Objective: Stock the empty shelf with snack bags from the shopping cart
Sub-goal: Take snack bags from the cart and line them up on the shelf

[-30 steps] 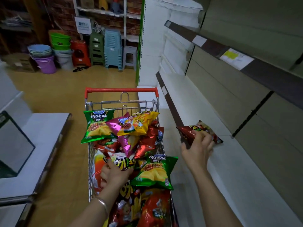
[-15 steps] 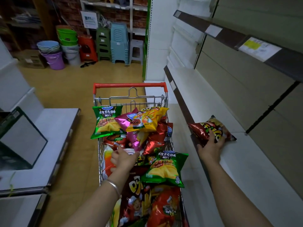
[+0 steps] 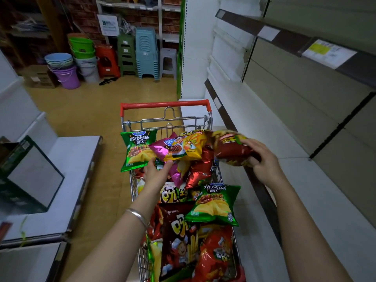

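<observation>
Right hand clamped on dark red snack bag, held over cart rim, beside bare shelf. Left hand fingers extended, reaching under yellow bag. Bags likely light, puffy, slick foil, crushable; grip crimped edge gently.

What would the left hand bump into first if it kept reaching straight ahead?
Most likely the pink bag and the yellow bag on it; the left hand has its fingertips right under them, though depth is unclear.

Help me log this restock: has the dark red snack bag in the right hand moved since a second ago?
Yes. The dark red snack bag, gripped by the right hand, has come off the shelf and back left, over the cart's right rim.
</observation>
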A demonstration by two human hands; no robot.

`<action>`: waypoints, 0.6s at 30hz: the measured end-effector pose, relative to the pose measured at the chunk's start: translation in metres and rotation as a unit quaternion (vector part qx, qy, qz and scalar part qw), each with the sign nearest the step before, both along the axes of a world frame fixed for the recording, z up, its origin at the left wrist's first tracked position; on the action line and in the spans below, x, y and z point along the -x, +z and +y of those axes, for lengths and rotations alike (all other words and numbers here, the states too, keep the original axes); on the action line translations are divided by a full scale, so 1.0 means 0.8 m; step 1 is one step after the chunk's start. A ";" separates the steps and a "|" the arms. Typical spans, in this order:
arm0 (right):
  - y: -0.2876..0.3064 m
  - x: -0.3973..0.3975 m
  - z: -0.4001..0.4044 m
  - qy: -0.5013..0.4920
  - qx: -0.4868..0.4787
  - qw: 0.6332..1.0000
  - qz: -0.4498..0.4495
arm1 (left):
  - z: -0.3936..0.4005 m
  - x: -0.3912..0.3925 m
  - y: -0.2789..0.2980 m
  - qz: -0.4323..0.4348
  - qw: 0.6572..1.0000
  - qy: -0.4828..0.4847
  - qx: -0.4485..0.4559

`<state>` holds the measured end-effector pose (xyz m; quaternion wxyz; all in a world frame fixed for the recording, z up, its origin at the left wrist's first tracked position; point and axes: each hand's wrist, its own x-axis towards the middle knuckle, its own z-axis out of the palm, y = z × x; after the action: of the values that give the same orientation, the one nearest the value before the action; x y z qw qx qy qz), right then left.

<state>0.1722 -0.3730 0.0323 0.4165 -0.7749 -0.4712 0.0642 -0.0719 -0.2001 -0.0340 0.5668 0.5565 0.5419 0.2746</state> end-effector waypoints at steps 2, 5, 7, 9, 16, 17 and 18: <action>0.025 0.016 0.004 0.117 0.064 0.990 0.053 | 0.005 0.003 0.018 -0.041 0.996 -0.059 -0.045; 0.042 0.041 0.011 0.221 0.164 0.957 0.098 | 0.016 0.015 0.046 -0.112 0.984 -0.125 -0.056; 0.040 0.056 0.018 0.252 0.201 0.942 0.090 | 0.017 0.027 0.056 -0.149 0.976 -0.153 0.041; 0.036 0.073 0.027 0.272 0.230 0.928 0.104 | 0.013 0.041 0.048 -0.137 0.961 -0.193 0.144; 0.034 0.124 0.056 0.337 0.306 0.888 0.062 | 0.001 0.069 0.020 0.033 0.911 -0.406 0.059; 0.037 0.131 0.061 0.345 0.314 0.883 0.053 | 0.002 0.071 0.024 0.057 0.902 -0.428 0.020; 0.040 0.138 0.066 0.352 0.321 0.878 0.044 | 0.003 0.073 0.030 0.078 0.890 -0.448 -0.011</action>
<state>0.0615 -0.3201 0.0642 0.1157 -0.6457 -0.6472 0.3883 -0.1301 -0.1978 -0.0097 0.5793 0.7662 0.2741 -0.0466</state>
